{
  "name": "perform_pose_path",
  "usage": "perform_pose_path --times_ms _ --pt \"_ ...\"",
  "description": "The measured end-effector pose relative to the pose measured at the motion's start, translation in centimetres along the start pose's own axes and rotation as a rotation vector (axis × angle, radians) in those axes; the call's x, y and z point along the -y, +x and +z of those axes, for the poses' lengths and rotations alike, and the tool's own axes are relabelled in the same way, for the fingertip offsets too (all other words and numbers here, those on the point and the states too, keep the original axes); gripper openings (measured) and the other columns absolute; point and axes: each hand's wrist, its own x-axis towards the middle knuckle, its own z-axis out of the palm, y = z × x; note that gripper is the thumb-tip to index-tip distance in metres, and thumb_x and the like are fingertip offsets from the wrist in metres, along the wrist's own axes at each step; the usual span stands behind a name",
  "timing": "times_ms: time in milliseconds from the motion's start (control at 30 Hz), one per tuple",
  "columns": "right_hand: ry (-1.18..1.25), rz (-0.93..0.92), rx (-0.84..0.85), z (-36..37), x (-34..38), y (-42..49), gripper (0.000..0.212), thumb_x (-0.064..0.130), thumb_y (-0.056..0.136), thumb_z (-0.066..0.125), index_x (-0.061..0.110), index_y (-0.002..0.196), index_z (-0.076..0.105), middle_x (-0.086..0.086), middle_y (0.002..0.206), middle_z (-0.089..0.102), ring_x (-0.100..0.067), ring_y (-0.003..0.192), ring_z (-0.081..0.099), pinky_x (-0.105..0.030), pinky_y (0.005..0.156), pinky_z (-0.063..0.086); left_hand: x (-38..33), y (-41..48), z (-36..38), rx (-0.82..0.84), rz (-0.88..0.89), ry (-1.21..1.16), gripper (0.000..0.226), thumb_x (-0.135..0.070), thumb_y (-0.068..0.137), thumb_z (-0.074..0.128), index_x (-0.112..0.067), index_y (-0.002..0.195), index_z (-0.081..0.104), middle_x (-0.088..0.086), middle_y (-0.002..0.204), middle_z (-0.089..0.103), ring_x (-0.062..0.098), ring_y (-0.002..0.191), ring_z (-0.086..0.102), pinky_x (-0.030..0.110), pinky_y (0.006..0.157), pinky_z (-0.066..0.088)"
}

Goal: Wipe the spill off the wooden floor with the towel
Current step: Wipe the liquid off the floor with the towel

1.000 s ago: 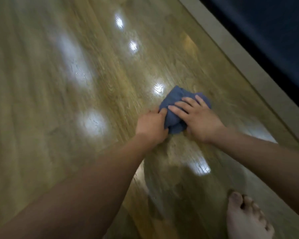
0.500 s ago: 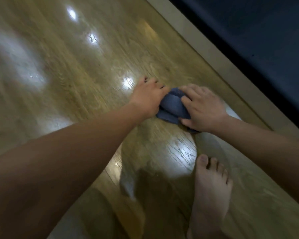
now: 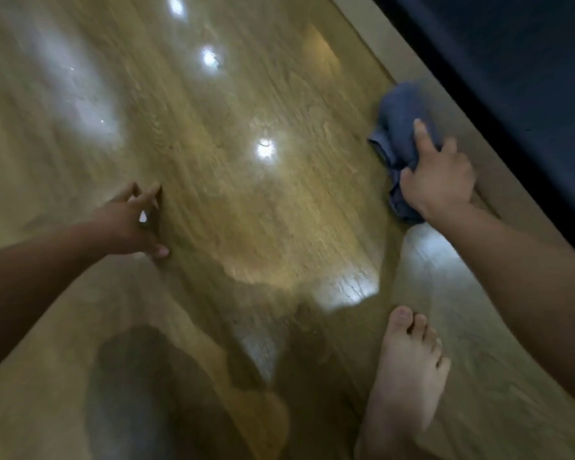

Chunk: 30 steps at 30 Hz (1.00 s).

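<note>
Mid-wipe: the right grip [image 3: 439,180] holds the bunched towel [image 3: 399,117] beside the skirting strip [image 3: 485,137]. The left grip [image 3: 130,220], wide and empty (bracing, probably), rests on the wooden floor [image 3: 246,210] well away. Next, likely: pull away from the strip, pressing down.

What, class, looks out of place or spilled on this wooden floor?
The blue towel lies crumpled on the wooden floor beside the pale border strip, in the grip of the right hand. No puddle shows clearly: glare and blur hide any wetness.
</note>
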Motion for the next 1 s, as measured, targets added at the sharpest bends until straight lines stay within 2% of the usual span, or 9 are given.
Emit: perform_pose_path --times_ms 100,233,333,500,600,733,867,933,1000 --pt "0.049 -0.087 0.033 2.0 6.5 -5.3 0.075 0.043 0.094 0.053 0.037 0.157 0.012 -0.018 0.145 0.032 -0.045 0.112 0.051 -0.046 0.088 0.047 1.5 -1.4 1.5 -0.033 0.051 0.042 0.131 -0.053 0.060 0.088 -0.031 0.158 0.004 0.016 0.165 0.001 0.032 0.150 0.018 0.049 0.120 0.019" --pt "0.006 -0.622 0.167 4.4 18.2 -15.2 0.081 0.045 0.091 0.055 0.035 0.157 0.009 -0.017 0.139 0.035 -0.040 0.108 0.052 -0.043 0.082 0.049 0.0 -3.0 3.7 0.055 -0.044 0.015 0.142 -0.069 0.054 0.084 -0.039 0.155 -0.011 0.016 0.163 -0.015 0.041 0.150 -0.009 0.059 0.119 0.010" --pt "-0.002 -0.883 0.333 5.3 20.8 -18.2 0.076 0.041 0.097 0.050 0.042 0.156 0.003 -0.013 0.148 0.029 -0.038 0.116 0.047 -0.043 0.085 0.047 -0.8 -3.7 5.5 0.140 -0.037 0.109 0.125 -0.077 0.062 0.072 -0.041 0.155 -0.004 0.000 0.165 -0.014 0.040 0.142 -0.033 0.070 0.114 -0.001" --pt "0.054 -0.365 0.082 3.1 8.7 -7.5 0.076 0.032 0.091 0.057 0.044 0.154 0.016 -0.023 0.137 0.041 -0.047 0.112 0.052 -0.052 0.091 0.045 -0.4 -4.3 5.4 0.088 -0.115 -0.197 0.147 -0.062 0.052 0.088 -0.047 0.148 -0.023 0.005 0.159 -0.033 0.053 0.141 -0.024 0.063 0.118 0.003" --pt "0.045 0.018 -0.004 -0.5 0.8 -0.3 0.069 0.038 0.091 0.045 0.026 0.155 0.021 -0.037 0.131 0.044 -0.056 0.111 0.051 -0.061 0.095 0.044 -0.6 -4.3 5.1 0.087 -0.097 -0.184 0.147 -0.060 0.055 0.087 -0.043 0.148 -0.025 0.010 0.158 -0.035 0.049 0.142 -0.026 0.063 0.118 -0.002" --pt "0.084 0.196 -0.062 0.8 4.9 -0.8 0.073 0.041 0.091 0.044 0.021 0.157 0.017 -0.034 0.142 0.037 -0.052 0.123 0.046 -0.056 0.102 0.039 -0.2 -3.8 5.6 0.110 -0.097 -0.305 0.149 -0.053 0.053 0.092 -0.050 0.146 -0.025 0.000 0.155 -0.041 0.050 0.136 -0.036 0.074 0.112 0.009" --pt "0.126 -0.260 0.099 4.9 17.9 -11.7 0.078 0.044 0.090 0.059 0.035 0.154 0.016 -0.018 0.139 0.037 -0.039 0.116 0.050 -0.047 0.095 0.045 -0.5 -3.8 5.8 0.135 -0.128 -0.323 0.146 -0.050 0.053 0.093 -0.054 0.147 -0.019 -0.010 0.151 -0.045 0.047 0.137 -0.037 0.084 0.099 0.014" --pt "0.078 -0.595 0.267 5.5 21.7 -16.9 0.080 0.046 0.088 0.060 0.043 0.154 0.015 -0.010 0.133 0.038 -0.029 0.112 0.052 -0.040 0.089 0.048 0.0 -3.0 6.5 0.155 -0.100 -0.231 0.145 -0.078 0.037 0.082 -0.056 0.149 -0.009 -0.010 0.154 -0.041 0.047 0.138 -0.037 0.085 0.099 0.012" --pt "0.136 -0.683 0.324 5.6 21.7 -17.6 0.077 0.046 0.089 0.059 0.049 0.153 0.017 -0.003 0.129 0.041 -0.025 0.108 0.054 -0.036 0.086 0.047 0.5 -1.8 7.3 0.170 -0.074 -0.150 0.154 -0.100 0.016 0.058 -0.055 0.150 -0.005 -0.008 0.158 -0.034 0.045 0.138 -0.037 0.084 0.101 0.009"
